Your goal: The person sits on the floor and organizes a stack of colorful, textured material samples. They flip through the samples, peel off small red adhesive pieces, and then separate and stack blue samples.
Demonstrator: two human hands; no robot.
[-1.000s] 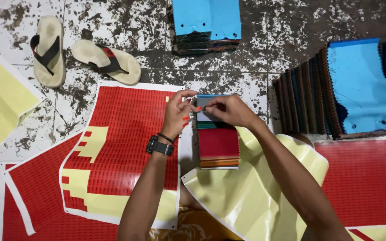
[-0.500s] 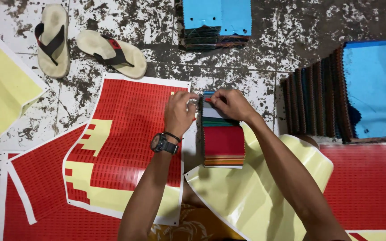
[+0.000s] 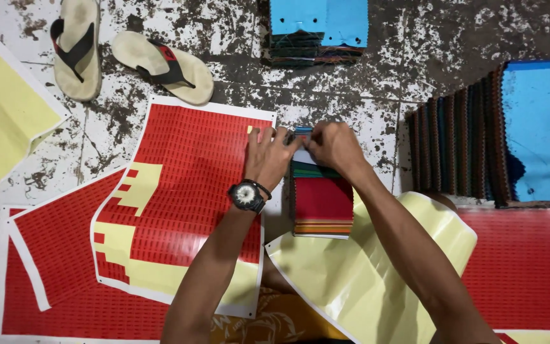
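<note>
Overall, floor [image 3: 415, 38]: grey, blotched and worn, with everything laid out on it.
Red sheets [image 3: 192, 185]: big sticker sheets left of the hands, one on top of another; the top one has rows peeled away, showing yellow backing along its left and lower parts. Another red sheet [image 3: 529, 267] lies at right.
Yellow backing [image 3: 364, 280]: a curled, glossy sheet under the right forearm; a second yellow sheet [image 3: 1, 114] lies at far left.
Blue swatches [image 3: 542, 127]: fanned stack at right, blue piece on top, dark edges beside it; a smaller blue-topped stack [image 3: 316, 28] at top.
Sandals [image 3: 122, 54]: a pair, top left, near each other.
Swatch stack [image 3: 323, 200]: between the forearms, just right of the top red sheet, red piece showing, striped edges at its near end.
Left hand [image 3: 268, 159]: watch on wrist, fingertips bunched at the stack's far end.
Right hand [image 3: 332, 146]: fingers curled together, pinching at the same far end; what sits between them cannot be told.
</note>
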